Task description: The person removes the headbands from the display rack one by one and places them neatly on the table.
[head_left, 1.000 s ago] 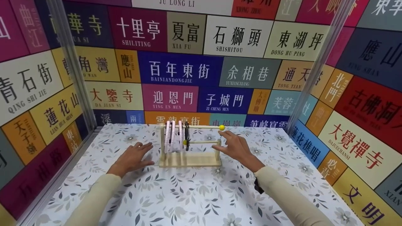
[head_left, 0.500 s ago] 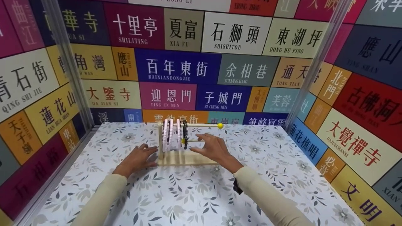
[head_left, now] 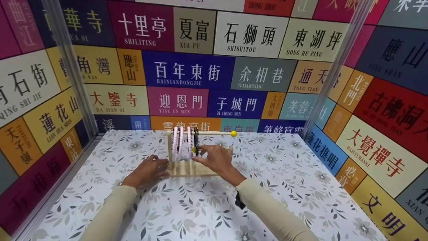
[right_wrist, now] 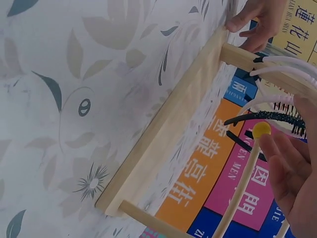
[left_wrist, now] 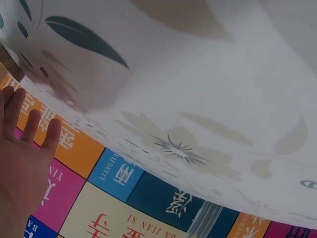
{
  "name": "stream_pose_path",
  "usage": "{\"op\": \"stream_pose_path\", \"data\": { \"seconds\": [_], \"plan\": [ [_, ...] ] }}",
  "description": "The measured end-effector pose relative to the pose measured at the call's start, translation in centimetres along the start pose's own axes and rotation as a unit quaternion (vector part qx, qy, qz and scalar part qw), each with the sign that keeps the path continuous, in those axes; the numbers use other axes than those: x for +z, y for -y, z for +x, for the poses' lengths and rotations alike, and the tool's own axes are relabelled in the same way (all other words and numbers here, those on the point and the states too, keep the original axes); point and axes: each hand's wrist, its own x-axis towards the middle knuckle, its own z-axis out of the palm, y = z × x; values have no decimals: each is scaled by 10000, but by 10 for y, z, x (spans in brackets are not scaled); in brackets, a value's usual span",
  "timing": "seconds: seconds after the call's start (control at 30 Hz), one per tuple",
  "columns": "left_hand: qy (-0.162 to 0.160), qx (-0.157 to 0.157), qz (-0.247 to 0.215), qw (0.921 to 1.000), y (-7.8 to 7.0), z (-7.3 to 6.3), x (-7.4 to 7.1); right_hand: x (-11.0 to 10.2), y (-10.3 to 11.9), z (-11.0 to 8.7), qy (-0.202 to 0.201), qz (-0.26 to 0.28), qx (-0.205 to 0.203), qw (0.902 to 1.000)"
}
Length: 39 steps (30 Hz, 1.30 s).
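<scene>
A pale wooden stand point(head_left: 207, 173) holds several toothed headbands on rods tipped with yellow balls. Most are pale pink headbands point(head_left: 180, 144); a black, glittery headband point(head_left: 196, 139) hangs at the right of the row. My right hand point(head_left: 217, 160) is at the black headband, thumb and index curved with a gap between. In the right wrist view its fingers point(right_wrist: 285, 168) lie beside the lower rod's yellow ball point(right_wrist: 261, 130), overlapping the band. My left hand point(head_left: 147, 169) touches the stand's left end; the left wrist view shows its fingers point(left_wrist: 32, 126) extended.
A white tablecloth with grey leaf prints point(head_left: 187, 207) covers the table. Behind stand walls of coloured panels point(head_left: 187, 72) with Chinese lettering, with clear corner strips point(head_left: 75, 73). The upper rod's yellow ball point(head_left: 233, 133) sticks out rightward above my right hand.
My right hand has moved left along the lower rod, from the stand's right end to the black headband. My left hand has come in against the stand's left end.
</scene>
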Motion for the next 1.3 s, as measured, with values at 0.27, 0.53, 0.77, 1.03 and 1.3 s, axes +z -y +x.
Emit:
{"op": "stream_pose_path", "data": {
  "seconds": [0.27, 0.53, 0.77, 1.03, 1.3],
  "plan": [
    [-28, -77, -260, 9996, -4, -1, 2, 3, -2, -1, -70, -9, 132, 9999],
    [213, -327, -211, 9990, -7, -1, 1, 3, -3, -3, -142, 42, 252, 9996],
    [175, -147, -209, 9995, -6, -1, 0, 1, 0, -3, -23, 156, 438, 9989],
    [351, -381, -222, 9984, -3, -2, 1, 1, 1, -4, -170, 321, 663, 9971],
    [383, -449, -210, 9980, 0, -4, 2, -1, 1, -6, -301, 208, 625, 9974]
  ]
}}
